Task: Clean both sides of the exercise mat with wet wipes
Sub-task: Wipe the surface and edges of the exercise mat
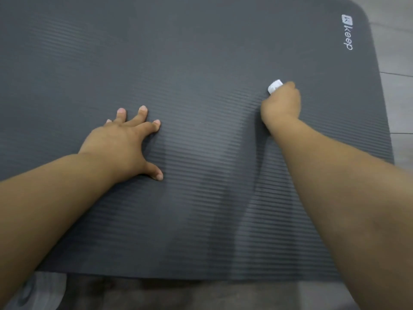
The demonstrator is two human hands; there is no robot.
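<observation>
A dark grey ribbed exercise mat (201,52) lies flat and fills most of the view, with a white "keep" logo (347,32) near its far right corner. My left hand (125,142) rests flat on the mat left of centre, fingers spread, holding nothing. My right hand (281,104) is closed around a bunched white wet wipe (274,86), which sticks out past the fingers and touches the mat right of centre. Lighter streaks run along the mat between my arms.
Grey tiled floor (397,86) shows along the mat's right edge. Below the mat's near edge lie a darker brownish floor strip (178,296) and a pale grey object (33,294) at the bottom left.
</observation>
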